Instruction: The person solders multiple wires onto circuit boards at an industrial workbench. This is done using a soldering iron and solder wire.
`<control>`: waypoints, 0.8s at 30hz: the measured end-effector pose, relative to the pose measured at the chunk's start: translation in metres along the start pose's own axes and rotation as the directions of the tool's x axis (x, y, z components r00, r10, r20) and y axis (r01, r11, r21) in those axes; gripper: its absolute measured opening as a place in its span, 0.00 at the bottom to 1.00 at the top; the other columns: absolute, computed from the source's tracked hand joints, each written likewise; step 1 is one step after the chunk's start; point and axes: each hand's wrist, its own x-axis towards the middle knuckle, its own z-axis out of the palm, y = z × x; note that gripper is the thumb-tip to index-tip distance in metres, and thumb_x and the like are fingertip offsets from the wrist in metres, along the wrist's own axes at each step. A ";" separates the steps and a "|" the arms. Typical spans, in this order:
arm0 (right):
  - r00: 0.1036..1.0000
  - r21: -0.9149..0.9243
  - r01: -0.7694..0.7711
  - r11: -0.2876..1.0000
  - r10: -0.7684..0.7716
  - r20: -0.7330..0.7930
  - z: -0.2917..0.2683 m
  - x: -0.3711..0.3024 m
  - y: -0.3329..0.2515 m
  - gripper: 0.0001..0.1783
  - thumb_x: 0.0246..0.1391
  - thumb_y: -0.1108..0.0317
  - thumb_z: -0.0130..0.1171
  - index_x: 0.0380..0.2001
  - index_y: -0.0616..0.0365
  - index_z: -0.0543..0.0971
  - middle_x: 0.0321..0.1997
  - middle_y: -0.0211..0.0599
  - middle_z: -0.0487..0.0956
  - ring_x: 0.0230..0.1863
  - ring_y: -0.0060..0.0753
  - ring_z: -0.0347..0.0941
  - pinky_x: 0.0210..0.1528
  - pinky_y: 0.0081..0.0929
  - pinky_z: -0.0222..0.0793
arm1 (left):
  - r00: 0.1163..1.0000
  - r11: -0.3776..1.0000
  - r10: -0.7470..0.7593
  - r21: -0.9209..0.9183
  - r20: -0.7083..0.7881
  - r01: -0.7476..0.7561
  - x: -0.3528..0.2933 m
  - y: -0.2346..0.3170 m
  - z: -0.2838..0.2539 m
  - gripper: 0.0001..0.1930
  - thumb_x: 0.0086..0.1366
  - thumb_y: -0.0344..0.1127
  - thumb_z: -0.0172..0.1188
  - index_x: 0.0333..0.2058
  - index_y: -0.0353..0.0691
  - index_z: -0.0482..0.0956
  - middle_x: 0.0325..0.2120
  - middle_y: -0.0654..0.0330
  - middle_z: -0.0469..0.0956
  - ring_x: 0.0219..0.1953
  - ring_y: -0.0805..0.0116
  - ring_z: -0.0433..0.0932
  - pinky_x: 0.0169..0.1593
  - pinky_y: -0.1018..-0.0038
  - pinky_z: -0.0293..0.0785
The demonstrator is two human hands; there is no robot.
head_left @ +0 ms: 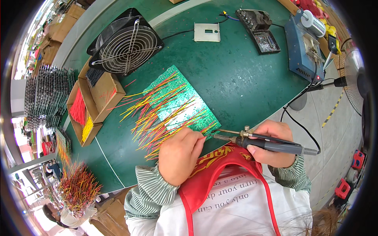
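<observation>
A green circuit board lies on the bench with rows of red, yellow and black wires sticking out toward the left. My left hand is at the board's near edge, thumb and fingertips pinched together. A bit of red wire shows at those fingertips. In my right hand is a grey-handled soldering iron with a thin solder-feed tube clamped along it. Its tip points left and reaches the board's near right corner, close beside my left fingertips. Whether the tip touches a joint is too small to tell.
A black fan stands behind the board. Cardboard trays at left hold red, yellow and black wires. A blue solder feeder with a solder reel, a black iron stand and a metal plate are beyond. A cable hangs at right.
</observation>
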 end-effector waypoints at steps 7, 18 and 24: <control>1.000 0.014 0.003 1.000 -0.004 0.006 0.002 0.001 0.004 0.10 0.40 0.74 0.64 0.25 0.61 0.72 0.16 0.31 0.76 0.16 0.20 0.72 0.19 0.18 0.64 | 0.998 0.998 -0.045 -0.032 0.041 0.046 0.000 -0.008 0.007 0.03 0.55 0.26 0.62 0.29 0.35 0.78 0.23 0.58 0.74 0.19 0.69 0.73 0.24 0.75 0.69; 1.000 0.010 0.006 1.000 -0.006 0.016 0.002 0.002 0.006 0.10 0.40 0.73 0.64 0.25 0.61 0.72 0.14 0.30 0.75 0.14 0.19 0.70 0.17 0.18 0.61 | 0.995 0.996 -0.056 -0.058 0.077 0.061 0.003 -0.008 0.004 0.03 0.55 0.25 0.62 0.29 0.34 0.78 0.24 0.57 0.74 0.21 0.66 0.73 0.25 0.73 0.69; 0.999 0.009 -0.002 1.000 0.001 0.036 0.002 0.003 0.005 0.10 0.40 0.73 0.64 0.25 0.61 0.72 0.14 0.30 0.75 0.14 0.19 0.70 0.17 0.18 0.61 | 0.995 0.996 -0.053 -0.061 0.088 0.058 0.004 -0.009 0.003 0.03 0.55 0.25 0.62 0.29 0.34 0.78 0.23 0.57 0.74 0.21 0.66 0.72 0.25 0.73 0.68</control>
